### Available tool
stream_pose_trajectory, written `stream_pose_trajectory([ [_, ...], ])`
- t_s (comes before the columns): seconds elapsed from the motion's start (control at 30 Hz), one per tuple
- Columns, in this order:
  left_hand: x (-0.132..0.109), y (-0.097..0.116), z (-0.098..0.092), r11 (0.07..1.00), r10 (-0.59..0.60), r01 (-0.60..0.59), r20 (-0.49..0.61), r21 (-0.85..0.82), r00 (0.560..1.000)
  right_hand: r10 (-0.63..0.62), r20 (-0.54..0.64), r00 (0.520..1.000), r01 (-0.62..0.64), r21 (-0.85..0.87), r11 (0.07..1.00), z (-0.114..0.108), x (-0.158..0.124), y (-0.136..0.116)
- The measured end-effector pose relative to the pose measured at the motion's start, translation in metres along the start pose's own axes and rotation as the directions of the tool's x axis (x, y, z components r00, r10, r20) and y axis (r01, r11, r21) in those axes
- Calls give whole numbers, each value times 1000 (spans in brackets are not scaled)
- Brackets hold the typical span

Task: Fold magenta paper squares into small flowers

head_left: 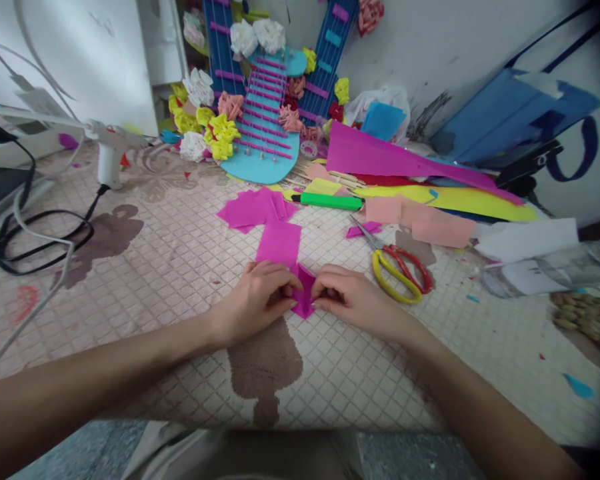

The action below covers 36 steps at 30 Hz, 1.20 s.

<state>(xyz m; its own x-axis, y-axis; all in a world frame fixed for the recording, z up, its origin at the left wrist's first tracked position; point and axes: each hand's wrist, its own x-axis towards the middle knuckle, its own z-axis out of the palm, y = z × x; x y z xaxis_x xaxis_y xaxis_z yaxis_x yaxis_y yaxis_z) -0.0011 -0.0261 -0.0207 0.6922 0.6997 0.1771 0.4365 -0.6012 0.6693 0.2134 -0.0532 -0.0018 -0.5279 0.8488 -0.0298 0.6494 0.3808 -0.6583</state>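
Note:
Between my hands, a folded piece of magenta paper stands partly opened at its creases, just above the patterned tablecloth. My left hand pinches its left side between thumb and fingers. On the opposite side, my right hand grips the right edge in a similar pinch. Directly behind lies a flat magenta paper strip, its near end partly hidden by my left hand. Farther back is a loose pile of magenta paper squares. Scissors with yellow and red handles rest to the right of my right hand.
A green marker lies behind the squares. Colored paper sheets and peach strips spread to the right, near a clear bottle. A paper craft with flowers leans at the back. A glue gun stands left beside cables.

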Motion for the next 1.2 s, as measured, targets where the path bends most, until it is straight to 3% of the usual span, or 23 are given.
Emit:
stream_pose_trajectory([
  [0.3,-1,-1,2,996,-1,2,-12,88,1000,7,-42,999,-8,-23,1000,4,-1,-3],
  [0.53,-2,0,3,997,5,-3,-23,72,1000,29,-7,1000,-29,9,1000,-1,-5,-3],
  [1.2,1,4,9,988,-36,45,-62,145,997,51,-109,993,-66,-141,988,17,-4,-10],
])
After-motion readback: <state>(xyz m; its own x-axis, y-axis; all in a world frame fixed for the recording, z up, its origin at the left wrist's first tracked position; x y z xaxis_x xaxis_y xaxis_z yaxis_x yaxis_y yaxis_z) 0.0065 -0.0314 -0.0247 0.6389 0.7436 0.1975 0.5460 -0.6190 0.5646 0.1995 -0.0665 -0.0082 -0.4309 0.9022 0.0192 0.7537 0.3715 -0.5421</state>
